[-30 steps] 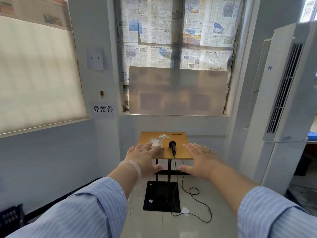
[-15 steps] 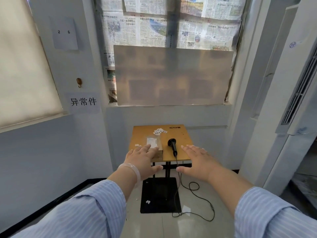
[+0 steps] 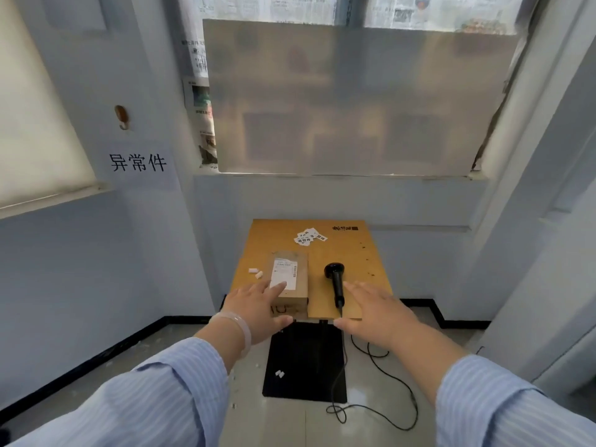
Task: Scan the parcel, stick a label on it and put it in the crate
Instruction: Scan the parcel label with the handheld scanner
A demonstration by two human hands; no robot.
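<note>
Head view looks down on a small wooden table (image 3: 351, 262) set against a pale blue wall under a papered-over window. The parcel (image 3: 290, 279), a brown carton with a white printed slip on top, lies at the table's near left edge. A black handheld scanner (image 3: 335, 282) lies just to its right, head away from the person, its cable (image 3: 380, 411) dropping off the near edge and looping over the floor. A loose heap of small white labels (image 3: 310, 237) sits toward the far side of the table, well apart from the parcel, and two white scraps (image 3: 256, 272) lie just left of it.

The left hand (image 3: 258, 312), palm down with fingers spread and holding nothing, overlaps the parcel's near left corner and hides it; whether it touches the carton cannot be told. The right hand (image 3: 377, 312), also flat, spread and empty, hangs over the table's near right edge just beside the scanner's handle.

No crate shows. The table's stand is mostly hidden, only its black base plate (image 3: 306, 362) visible. The slip's print is too small to read, and the window panel is blurred.
</note>
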